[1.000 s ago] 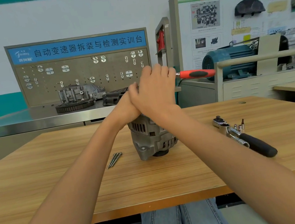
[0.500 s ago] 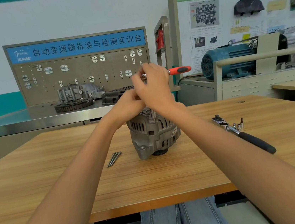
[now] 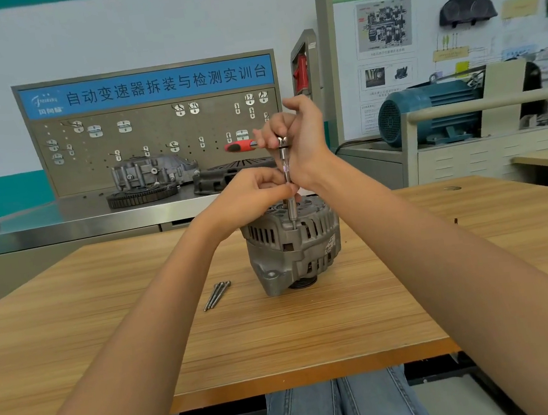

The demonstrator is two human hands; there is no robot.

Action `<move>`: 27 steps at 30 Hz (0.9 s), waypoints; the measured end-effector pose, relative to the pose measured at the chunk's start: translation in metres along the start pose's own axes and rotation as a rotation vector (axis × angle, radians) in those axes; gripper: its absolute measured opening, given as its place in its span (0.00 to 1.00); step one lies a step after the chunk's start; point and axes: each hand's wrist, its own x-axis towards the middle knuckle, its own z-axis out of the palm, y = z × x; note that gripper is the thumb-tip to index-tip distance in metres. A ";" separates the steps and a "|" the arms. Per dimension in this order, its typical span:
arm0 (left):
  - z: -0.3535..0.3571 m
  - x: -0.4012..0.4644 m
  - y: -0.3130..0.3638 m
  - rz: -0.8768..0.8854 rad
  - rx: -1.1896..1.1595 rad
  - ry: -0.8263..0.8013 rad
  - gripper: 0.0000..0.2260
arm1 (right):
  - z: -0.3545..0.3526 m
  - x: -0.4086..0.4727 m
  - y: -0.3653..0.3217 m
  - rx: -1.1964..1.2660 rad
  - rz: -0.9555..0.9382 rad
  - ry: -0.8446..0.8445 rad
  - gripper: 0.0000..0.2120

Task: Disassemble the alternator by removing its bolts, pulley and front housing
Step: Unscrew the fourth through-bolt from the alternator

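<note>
The alternator [image 3: 292, 243] is stood on end near the middle of the wooden bench [image 3: 110, 348], apparently pulley-down, with a dark round part just visible beneath it. A ratchet [image 3: 259, 144] with a red handle is held above it by the right hand [image 3: 298, 135], whose fingers are curled round the ratchet head. A long extension [image 3: 287, 185] is run straight down from the head to a bolt seat at the top edge of the housing. The extension is pinched and steadied by the fingers of the left hand [image 3: 257, 192], just above the alternator.

Three long bolts [image 3: 217, 294] are already laid together on the bench, just left of the alternator, so most of the through bolts are judged to be out. One more appears to be under the tool now. The pulley and front housing are judged still to be removed.

The bolt head under the extension tip cannot be made out, and the pulley is almost wholly hidden beneath the body. Part of the ratchet head is covered by the right hand.
</note>
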 end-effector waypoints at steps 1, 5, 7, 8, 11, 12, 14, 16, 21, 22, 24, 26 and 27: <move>0.000 0.000 -0.001 0.001 0.000 0.010 0.04 | 0.001 -0.001 0.001 -0.052 -0.018 0.011 0.28; -0.001 0.001 -0.003 0.014 0.044 0.044 0.02 | 0.007 -0.017 0.010 -0.678 -0.281 0.158 0.17; 0.001 0.001 -0.001 0.045 0.101 0.087 0.03 | 0.008 -0.027 0.023 -1.298 -0.493 0.298 0.10; 0.002 0.001 -0.001 0.063 0.137 0.111 0.06 | 0.008 -0.031 0.029 -1.549 -0.554 0.395 0.09; 0.001 -0.001 0.002 0.073 0.144 0.109 0.12 | 0.012 -0.043 0.036 -1.643 -0.661 0.538 0.13; 0.000 -0.002 0.002 0.076 0.135 0.097 0.11 | 0.012 -0.043 0.036 -1.592 -0.680 0.533 0.13; 0.000 -0.003 0.003 0.088 0.121 0.082 0.05 | 0.012 -0.042 0.034 -1.524 -0.679 0.518 0.13; 0.000 -0.002 0.003 0.101 0.118 0.072 0.05 | 0.012 -0.037 0.031 -1.487 -0.654 0.491 0.10; 0.001 0.000 0.000 0.018 0.063 0.051 0.08 | 0.010 -0.019 0.018 -1.071 -0.407 0.243 0.16; 0.002 0.000 0.000 0.006 0.057 0.046 0.07 | 0.010 -0.018 0.011 -0.857 -0.299 0.184 0.18; 0.002 0.000 -0.001 0.000 0.036 0.036 0.05 | 0.006 -0.014 0.002 -0.492 -0.143 0.101 0.22; 0.001 0.001 -0.002 0.001 0.008 0.028 0.05 | 0.000 -0.010 -0.001 -0.245 -0.087 0.029 0.27; 0.001 0.002 -0.003 -0.002 -0.005 0.033 0.05 | -0.001 -0.010 0.000 -0.173 -0.075 0.002 0.28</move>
